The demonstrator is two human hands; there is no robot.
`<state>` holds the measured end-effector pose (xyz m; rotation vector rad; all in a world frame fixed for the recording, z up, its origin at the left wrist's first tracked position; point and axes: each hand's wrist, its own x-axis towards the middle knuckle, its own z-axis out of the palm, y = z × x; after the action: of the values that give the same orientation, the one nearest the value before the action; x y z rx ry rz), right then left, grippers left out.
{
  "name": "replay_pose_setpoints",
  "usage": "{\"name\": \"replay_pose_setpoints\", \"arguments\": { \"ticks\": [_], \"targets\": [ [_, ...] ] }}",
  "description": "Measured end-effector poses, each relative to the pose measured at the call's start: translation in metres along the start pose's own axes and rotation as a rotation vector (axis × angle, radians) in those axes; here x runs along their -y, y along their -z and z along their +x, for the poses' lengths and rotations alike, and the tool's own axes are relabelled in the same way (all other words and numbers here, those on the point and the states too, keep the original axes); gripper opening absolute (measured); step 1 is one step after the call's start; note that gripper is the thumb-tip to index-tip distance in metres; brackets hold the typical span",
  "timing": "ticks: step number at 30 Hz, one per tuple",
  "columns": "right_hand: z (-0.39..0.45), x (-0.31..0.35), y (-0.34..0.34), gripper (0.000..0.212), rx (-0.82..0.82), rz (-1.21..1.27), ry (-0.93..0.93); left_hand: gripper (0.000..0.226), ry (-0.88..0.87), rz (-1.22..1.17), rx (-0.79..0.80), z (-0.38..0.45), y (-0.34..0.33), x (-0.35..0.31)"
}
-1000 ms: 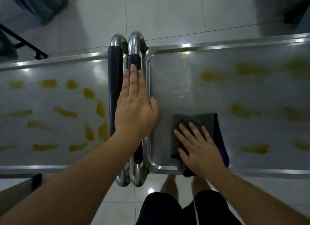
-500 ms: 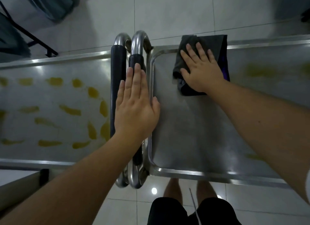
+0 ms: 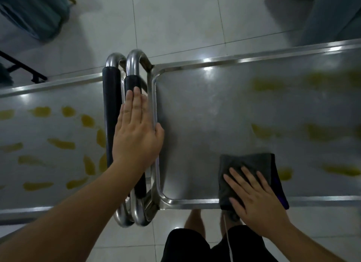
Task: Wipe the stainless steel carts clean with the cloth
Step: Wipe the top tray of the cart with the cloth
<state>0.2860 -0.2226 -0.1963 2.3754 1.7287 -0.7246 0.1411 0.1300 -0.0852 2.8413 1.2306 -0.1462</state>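
Two carts sit handle to handle below me. My right hand [image 3: 257,199] presses flat, fingers straight and spread, on the dark cloth [image 3: 248,175] at the near rim of the right cart [image 3: 205,115]; the cloth hangs a little over that rim. My left hand [image 3: 136,136] rests flat on the padded handle [image 3: 132,84] of that cart, fingers straight, thumb at the tray's left rim, steadying it rather than gripping.

Step in hand, as I judge it: wiping the right cart's tray. Its left part looks free of marks; yellow smears [image 3: 263,130] lie just right of the cloth and further right. Next move likely calls for sliding the cloth rightward and away from me across those smears, palm pressure kept even.

Edges: the raised rim runs round the tray, so the cloth will bunch at the rim and corners. Open room lies across the tray to the right and far side, nothing standing on it. Left cart [image 3: 48,144] is covered in yellow smears, untouched, so plenty remains. Tiled floor [image 3: 175,23] lies beyond both carts.
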Motion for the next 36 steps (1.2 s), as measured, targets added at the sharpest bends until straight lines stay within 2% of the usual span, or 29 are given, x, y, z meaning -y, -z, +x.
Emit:
{"name": "replay_pose_setpoints", "arguments": {
  "ticks": [3,7,12,16,22,26,30,33,36],
  "targets": [
    [0.033,-0.006,0.017,0.067,-0.032,0.027,-0.015,0.079,0.001,-0.007,0.0,0.0,-0.004,0.003],
    [0.117,-0.032,0.068,0.067,-0.121,0.018,-0.048,0.078,0.003,0.015,-0.027,-0.001,-0.008,0.007],
    [0.244,-0.075,0.145,0.071,-0.111,0.043,-0.047,0.079,-0.006,0.037,-0.051,0.0,-0.008,0.006],
    [0.284,-0.082,0.17,0.067,-0.096,0.038,-0.082,0.078,0.002,0.036,-0.04,0.001,-0.007,0.006],
    [0.209,-0.06,0.132,0.068,-0.076,0.022,-0.086,0.077,0.009,0.02,-0.003,0.001,-0.003,0.003],
    [0.105,-0.045,0.074,0.068,-0.061,0.004,-0.045,0.075,0.019,0.001,0.024,0.001,-0.001,0.002],
    [-0.004,-0.056,0.015,0.067,-0.035,-0.026,-0.047,0.076,0.012,-0.01,0.015,0.001,0.0,0.0],
    [-0.022,-0.068,0.007,0.067,-0.012,-0.024,-0.06,0.08,0.0,0.002,0.008,0.0,0.0,0.0],
    [0.007,-0.079,0.02,0.069,-0.051,-0.006,-0.046,0.082,-0.013,0.024,0.0,-0.001,-0.002,0.001]
  ]
}}
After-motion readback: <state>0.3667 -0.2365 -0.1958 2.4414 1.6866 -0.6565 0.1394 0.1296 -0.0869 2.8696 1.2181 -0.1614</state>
